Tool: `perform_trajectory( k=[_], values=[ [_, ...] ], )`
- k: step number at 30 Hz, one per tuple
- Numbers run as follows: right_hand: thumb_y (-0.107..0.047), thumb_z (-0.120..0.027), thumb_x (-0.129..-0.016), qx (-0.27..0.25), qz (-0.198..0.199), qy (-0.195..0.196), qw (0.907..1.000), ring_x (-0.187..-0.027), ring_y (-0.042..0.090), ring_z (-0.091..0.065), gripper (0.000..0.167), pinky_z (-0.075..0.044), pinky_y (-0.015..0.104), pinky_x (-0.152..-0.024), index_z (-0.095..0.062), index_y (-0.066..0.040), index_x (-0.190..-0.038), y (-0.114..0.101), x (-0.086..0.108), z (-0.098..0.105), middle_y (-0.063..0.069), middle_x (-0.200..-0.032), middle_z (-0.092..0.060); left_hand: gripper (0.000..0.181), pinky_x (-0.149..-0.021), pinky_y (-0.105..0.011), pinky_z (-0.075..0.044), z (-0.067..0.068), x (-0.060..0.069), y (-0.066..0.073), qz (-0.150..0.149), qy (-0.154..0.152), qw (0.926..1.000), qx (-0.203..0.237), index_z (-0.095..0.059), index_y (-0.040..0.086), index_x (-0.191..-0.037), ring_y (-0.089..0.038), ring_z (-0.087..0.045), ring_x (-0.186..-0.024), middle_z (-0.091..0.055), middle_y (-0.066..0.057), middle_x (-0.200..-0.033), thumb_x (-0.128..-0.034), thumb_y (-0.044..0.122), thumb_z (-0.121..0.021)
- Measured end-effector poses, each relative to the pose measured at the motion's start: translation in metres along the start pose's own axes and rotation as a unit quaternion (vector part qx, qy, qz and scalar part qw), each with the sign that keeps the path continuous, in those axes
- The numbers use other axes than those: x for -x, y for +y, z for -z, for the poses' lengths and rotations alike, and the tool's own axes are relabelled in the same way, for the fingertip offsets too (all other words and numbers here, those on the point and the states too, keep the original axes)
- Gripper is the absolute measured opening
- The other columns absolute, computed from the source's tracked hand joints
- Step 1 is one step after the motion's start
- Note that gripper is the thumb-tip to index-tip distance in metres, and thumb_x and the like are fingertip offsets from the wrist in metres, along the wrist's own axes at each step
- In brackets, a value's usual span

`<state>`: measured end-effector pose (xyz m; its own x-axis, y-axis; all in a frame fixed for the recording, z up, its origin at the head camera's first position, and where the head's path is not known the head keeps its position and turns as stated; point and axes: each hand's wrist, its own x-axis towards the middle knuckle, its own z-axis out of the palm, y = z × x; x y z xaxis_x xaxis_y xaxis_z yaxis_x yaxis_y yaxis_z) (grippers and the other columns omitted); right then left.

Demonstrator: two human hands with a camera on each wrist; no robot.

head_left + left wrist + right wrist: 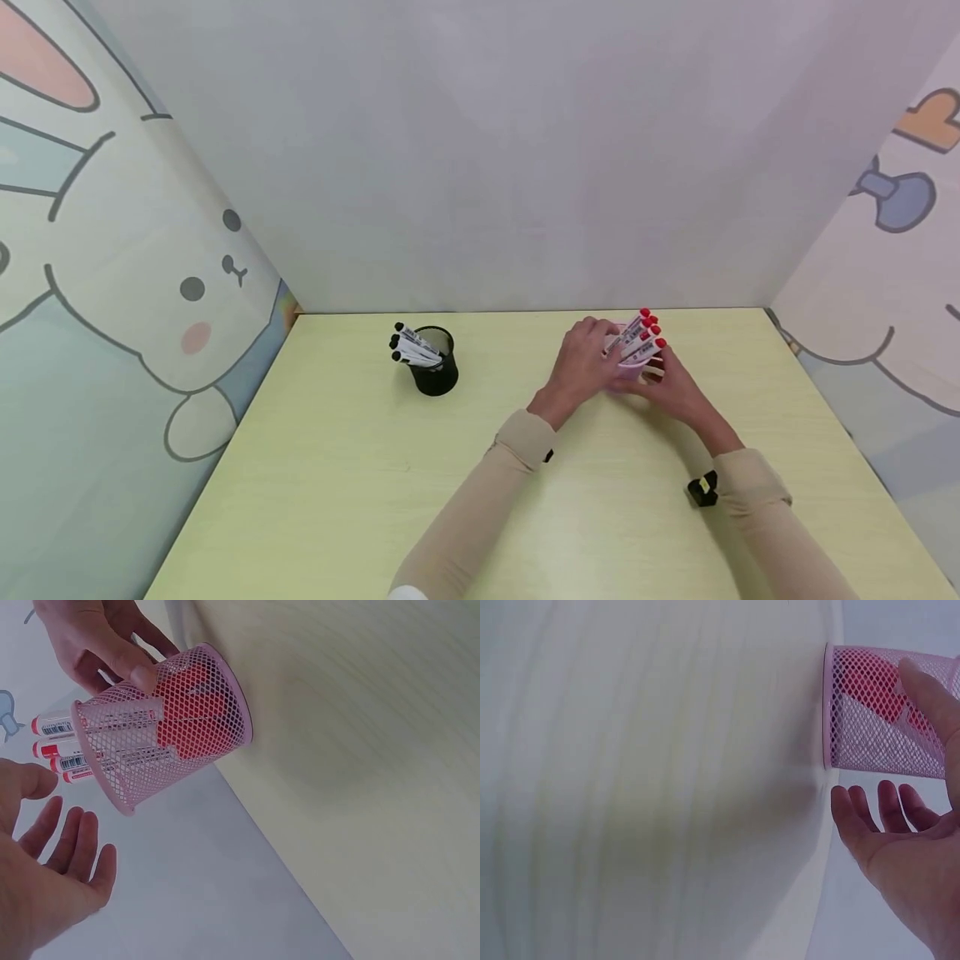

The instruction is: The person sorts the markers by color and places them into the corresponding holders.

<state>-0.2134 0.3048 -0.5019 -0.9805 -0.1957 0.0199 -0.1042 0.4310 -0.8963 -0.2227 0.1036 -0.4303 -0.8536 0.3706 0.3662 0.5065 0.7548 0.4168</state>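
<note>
A pink mesh pen cup point(172, 727) stands at the right rear of the table, holding several white markers with red ends point(639, 337) that lean out over its rim. My left hand point(583, 362) is on the cup's left side; in the left wrist view its bent fingers are apart from the mesh, near the marker ends. On the other side, my right hand point(922, 862) has its thumb against the mesh. Its relaxed fingers are spread away from the cup, with a gap visible in the right wrist view.
A black mesh pen cup point(437, 379) with several black-ended white markers point(414, 347) stands to the left on the pale yellow table point(337, 483). A plain wall point(487, 167) rises behind the table; cartoon-printed panels point(150, 275) flank it.
</note>
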Motion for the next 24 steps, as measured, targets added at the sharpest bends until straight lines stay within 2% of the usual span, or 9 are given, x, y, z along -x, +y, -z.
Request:
perform_trajectory(
  k=[5,9,11,13,16,18,21,24],
  values=[
    [-0.023,-0.081,-0.092,0.017,-0.034,-0.010,0.9992,-0.138,0.052,-0.039,0.093,-0.036,0.062,-0.113,-0.018,0.005,-0.154,0.001,0.005,0.008,0.033,-0.149,-0.035,0.017,-0.094,-0.022,-0.048,0.002,0.004,-0.010,-0.003,0.036,0.9992,0.019,-0.070,0.014,-0.115,-0.013,-0.060,-0.103,-0.068,0.000,-0.113,-0.1009,0.023,-0.066],
    [-0.014,-0.075,-0.095,0.028,-0.019,-0.006,0.9994,-0.133,0.052,-0.043,0.075,-0.041,0.057,-0.110,-0.026,0.011,-0.146,0.002,0.010,0.013,0.035,-0.144,-0.039,0.013,-0.089,-0.023,-0.049,0.003,0.008,-0.020,-0.021,0.073,0.9964,0.037,-0.071,0.011,-0.108,-0.016,-0.062,-0.098,-0.070,-0.003,-0.106,-0.0992,0.019,-0.068],
    [-0.006,-0.070,-0.097,0.034,0.000,0.003,0.9994,-0.130,0.052,-0.046,0.063,-0.048,0.048,-0.107,-0.030,0.014,-0.142,0.002,0.012,0.014,0.036,-0.140,-0.043,0.010,-0.086,-0.025,-0.050,0.004,0.010,-0.024,-0.032,0.089,0.9945,0.046,-0.071,0.009,-0.105,-0.018,-0.062,-0.095,-0.070,-0.005,-0.102,-0.0978,0.017,-0.069],
    [0.000,-0.065,-0.099,0.042,0.015,0.014,0.9989,-0.126,0.051,-0.050,0.051,-0.053,0.033,-0.102,-0.035,0.015,-0.137,0.002,0.014,0.016,0.036,-0.135,-0.047,0.008,-0.084,-0.026,-0.050,0.006,0.013,-0.028,-0.039,0.099,0.9929,0.052,-0.071,0.008,-0.102,-0.019,-0.062,-0.092,-0.070,-0.006,-0.098,-0.0967,0.015,-0.070],
    [0.001,-0.063,-0.100,0.060,0.022,0.024,0.9977,-0.121,0.050,-0.054,0.041,-0.052,0.015,-0.092,-0.041,0.013,-0.132,0.003,0.016,0.018,0.034,-0.130,-0.052,0.007,-0.082,-0.026,-0.051,0.008,0.017,-0.033,-0.037,0.106,0.9924,0.049,-0.072,0.008,-0.098,-0.019,-0.062,-0.089,-0.069,-0.005,-0.094,-0.0952,0.014,-0.071],
    [0.000,-0.062,-0.100,0.074,0.020,0.031,0.9966,-0.118,0.049,-0.057,0.036,-0.052,0.014,-0.091,-0.044,0.012,-0.129,0.003,0.017,0.019,0.033,-0.128,-0.055,0.005,-0.082,-0.027,-0.051,0.009,0.020,-0.035,-0.034,0.110,0.9925,0.041,-0.072,0.008,-0.096,-0.018,-0.062,-0.087,-0.069,-0.003,-0.092,-0.0945,0.013,-0.071],
    [0.000,-0.062,-0.100,0.093,0.018,0.037,0.9948,-0.116,0.046,-0.060,0.030,-0.054,0.019,-0.091,-0.049,0.011,-0.125,0.002,0.019,0.020,0.031,-0.124,-0.058,0.004,-0.081,-0.027,-0.051,0.010,0.024,-0.040,-0.033,0.117,0.9922,0.028,-0.072,0.008,-0.092,-0.018,-0.062,-0.085,-0.069,-0.002,-0.089,-0.0934,0.012,-0.071],
    [0.001,-0.063,-0.099,0.115,0.024,0.050,0.9918,-0.110,0.036,-0.063,0.023,-0.053,0.015,-0.088,-0.054,0.008,-0.118,0.002,0.021,0.022,0.027,-0.117,-0.063,0.004,-0.080,-0.029,-0.050,0.012,0.029,-0.043,-0.030,0.120,0.9922,0.015,-0.071,0.009,-0.090,-0.018,-0.062,-0.085,-0.068,-0.001,-0.087,-0.0924,0.012,-0.071]
  ],
)
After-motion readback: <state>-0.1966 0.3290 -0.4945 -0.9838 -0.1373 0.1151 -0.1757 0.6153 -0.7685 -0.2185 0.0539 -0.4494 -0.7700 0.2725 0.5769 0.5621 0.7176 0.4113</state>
